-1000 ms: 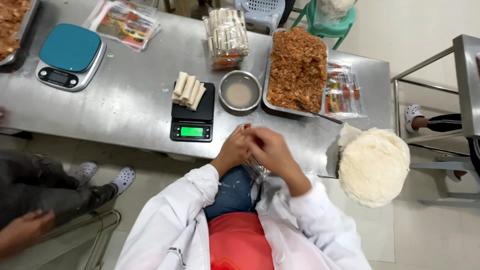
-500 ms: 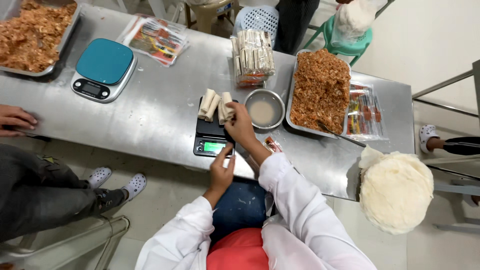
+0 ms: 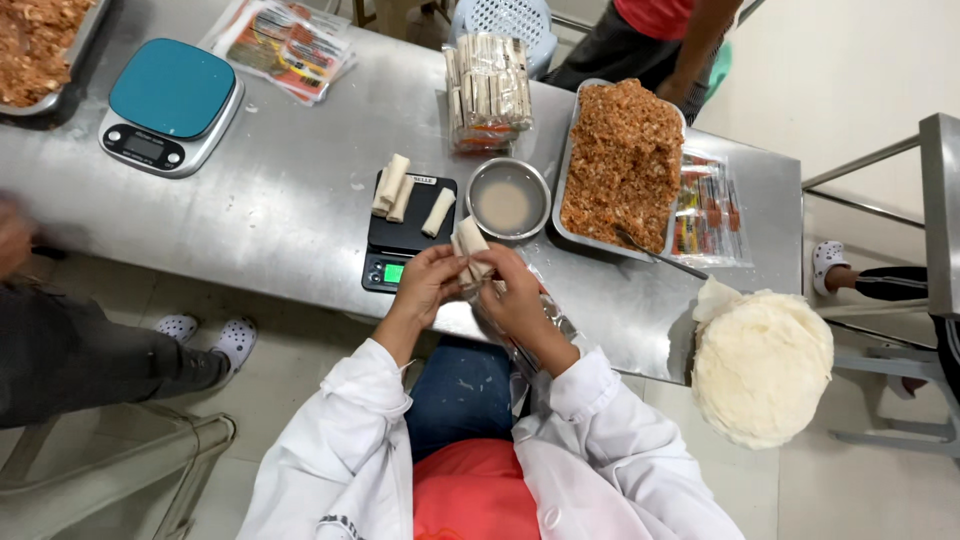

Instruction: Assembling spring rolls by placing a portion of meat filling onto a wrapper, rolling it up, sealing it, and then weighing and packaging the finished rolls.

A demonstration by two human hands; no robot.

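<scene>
Both hands meet at the near edge of the steel table point(image 3: 270, 220). Left hand point(image 3: 428, 285) and right hand point(image 3: 512, 297) are closed together around a small bundle of pale rolls point(image 3: 468, 250), which stick up above the fingers, just near of the black scale point(image 3: 405, 232). Clear plastic wrap point(image 3: 535, 330) hangs under the right hand; whether that hand also grips it cannot be told.

On the black scale's plate: two rolls point(image 3: 392, 187) at the far left, touching each other, and one single roll point(image 3: 438, 212) at the right, apart from them. Just right of the scale, a round metal bowl point(image 3: 508, 198) with cloudy liquid. Right of that, a tray of reddish-brown filling point(image 3: 622, 165) with a utensil resting at its near edge. Far of the bowl, a packed stack of rolls point(image 3: 488, 90). A teal scale point(image 3: 172, 105) stands well to the left. A stack of round white wrappers point(image 3: 760, 365) sits off the table's near right corner.
</scene>
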